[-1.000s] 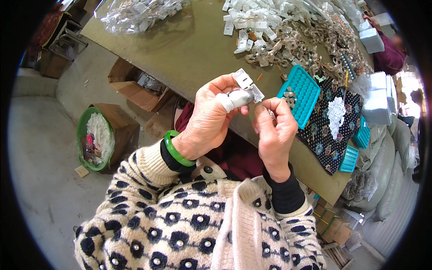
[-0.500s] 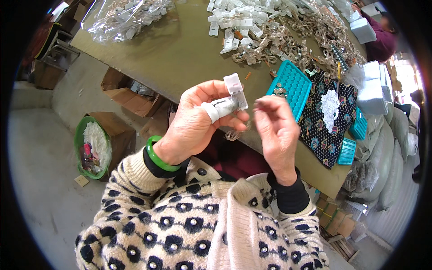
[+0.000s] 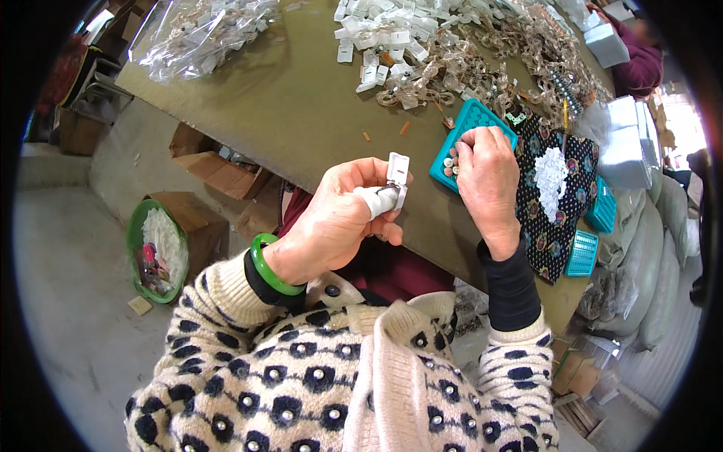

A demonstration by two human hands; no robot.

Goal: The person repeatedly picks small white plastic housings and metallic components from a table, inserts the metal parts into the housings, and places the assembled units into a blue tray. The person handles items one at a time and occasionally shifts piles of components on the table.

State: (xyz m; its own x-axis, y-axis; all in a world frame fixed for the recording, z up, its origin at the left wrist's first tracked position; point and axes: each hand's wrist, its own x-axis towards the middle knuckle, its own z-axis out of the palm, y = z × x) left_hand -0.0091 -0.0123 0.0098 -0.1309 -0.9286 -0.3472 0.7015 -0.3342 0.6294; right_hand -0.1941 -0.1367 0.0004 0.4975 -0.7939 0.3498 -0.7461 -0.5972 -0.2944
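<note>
My left hand pinches a small white plastic case whose lid is flipped up. White wrapping covers one of its fingers, and a green bangle circles the wrist. Over the teal tray, my right hand has its fingers bent down and drawn together beside small round metallic discs. The fingertips partly hide the discs, so I cannot make out what is between them.
White cases and tangled clear-wrapped cords heap at the table's far side. Patterned cloth bears a pile of white pieces. A plastic bag lies far left; a green basket stands on the floor. Another person is far right.
My right hand has moved right and away from me, from beside the case to the discs in the teal tray. My left hand still holds the case, slightly turned.
</note>
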